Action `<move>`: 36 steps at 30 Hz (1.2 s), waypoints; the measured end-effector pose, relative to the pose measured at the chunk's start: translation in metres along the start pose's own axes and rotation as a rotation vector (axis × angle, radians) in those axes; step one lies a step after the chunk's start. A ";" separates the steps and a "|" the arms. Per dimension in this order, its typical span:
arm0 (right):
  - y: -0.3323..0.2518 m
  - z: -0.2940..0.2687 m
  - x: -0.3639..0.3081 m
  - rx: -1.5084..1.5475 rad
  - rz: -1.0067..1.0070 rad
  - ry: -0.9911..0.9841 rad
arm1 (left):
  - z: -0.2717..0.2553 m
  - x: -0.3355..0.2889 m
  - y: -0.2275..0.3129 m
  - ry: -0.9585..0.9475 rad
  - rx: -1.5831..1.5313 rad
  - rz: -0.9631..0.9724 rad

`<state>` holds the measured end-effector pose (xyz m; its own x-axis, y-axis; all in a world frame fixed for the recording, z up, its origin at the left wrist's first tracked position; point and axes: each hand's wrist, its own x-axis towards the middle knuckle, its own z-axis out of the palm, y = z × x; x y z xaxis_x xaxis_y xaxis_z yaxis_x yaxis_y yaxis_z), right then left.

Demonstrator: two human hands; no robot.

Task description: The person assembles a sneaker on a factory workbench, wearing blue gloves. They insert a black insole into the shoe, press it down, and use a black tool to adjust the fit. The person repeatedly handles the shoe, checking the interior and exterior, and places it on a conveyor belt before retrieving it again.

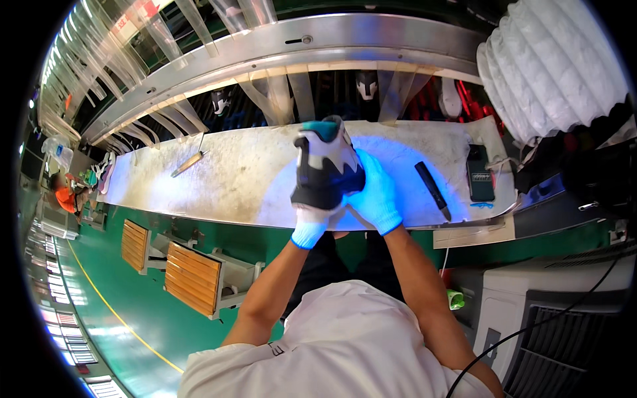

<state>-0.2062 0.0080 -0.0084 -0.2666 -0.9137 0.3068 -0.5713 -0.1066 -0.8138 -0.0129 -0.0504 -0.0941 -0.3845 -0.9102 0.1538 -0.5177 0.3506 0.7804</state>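
Observation:
Both hands, in white knit gloves, hold up a black, grey and white shoe with a teal patch near its top. My left hand grips it from below at the near end, the fingers mostly hidden behind the shoe. Against its right side, my right hand is wrapped round it, lit bright blue. The shoe hangs over a pale worktop, partly under a pool of blue light. To the right of my right hand lies a black pen-shaped tool. Farther left rests a thin tool with a wooden handle.
A black phone lies at the worktop's right end. Behind runs a metal rail with clear plastic strips; more shoes sit under it. A white ribbed duct is at right. Slatted wooden seats stand left; a person in orange is far left.

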 end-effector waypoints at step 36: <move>-0.063 -0.146 0.124 0.704 -0.247 0.050 | -0.094 0.084 0.269 -0.147 -0.979 0.397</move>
<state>-0.3167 -0.0411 0.1525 -0.2392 -0.8136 0.5300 0.0085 -0.5476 -0.8367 -0.1123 -0.0529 0.1862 -0.5129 -0.7111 0.4809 0.4798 0.2270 0.8475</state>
